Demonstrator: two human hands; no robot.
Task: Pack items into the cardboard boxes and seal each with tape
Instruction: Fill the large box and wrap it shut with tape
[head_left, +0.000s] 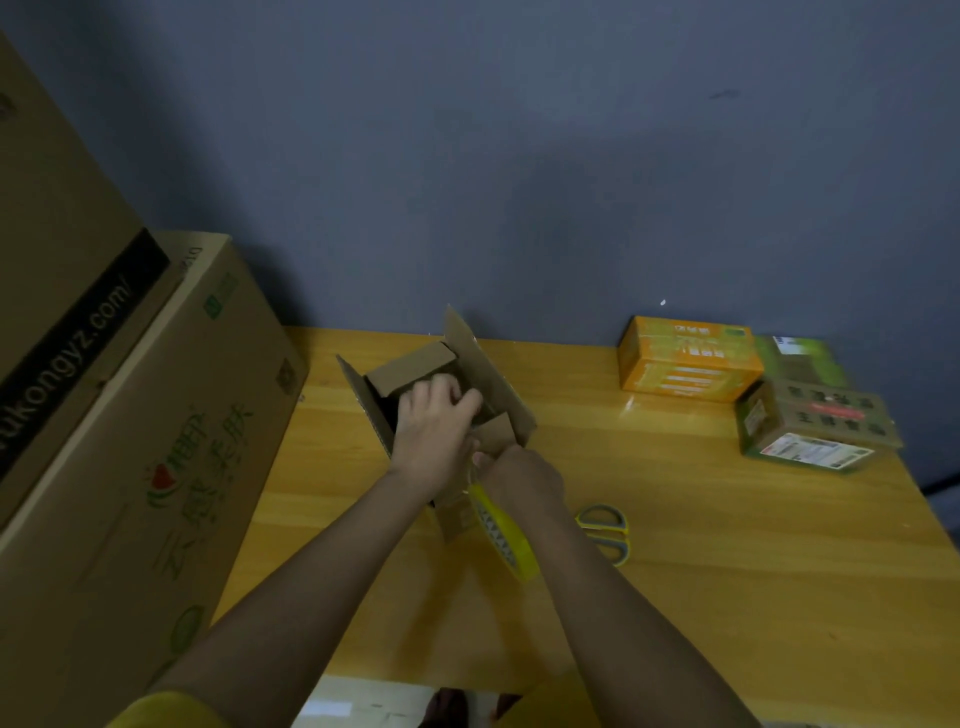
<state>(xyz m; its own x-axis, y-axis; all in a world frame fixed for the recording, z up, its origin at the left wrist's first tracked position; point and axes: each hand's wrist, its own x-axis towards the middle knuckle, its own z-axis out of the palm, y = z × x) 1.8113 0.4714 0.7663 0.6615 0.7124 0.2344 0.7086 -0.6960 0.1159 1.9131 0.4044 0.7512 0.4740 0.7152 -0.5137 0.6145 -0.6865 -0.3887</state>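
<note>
A small brown cardboard box (483, 364) stands mid-table with its flaps open. My left hand (434, 423) rests over its opening, fingers curled on the inner flaps. My right hand (519, 478) is at the box's near side and carries a yellow tape roll (506, 535), which hangs below the hand. What lies inside the box is hidden by my left hand.
Yellow-handled scissors (608, 530) lie right of my right forearm. An orange packet box (685, 361), a green box (802, 361) and a brown-green carton (815, 426) sit at the back right. Large cardboard cartons (130, 441) are stacked at the left of the wooden table (727, 571).
</note>
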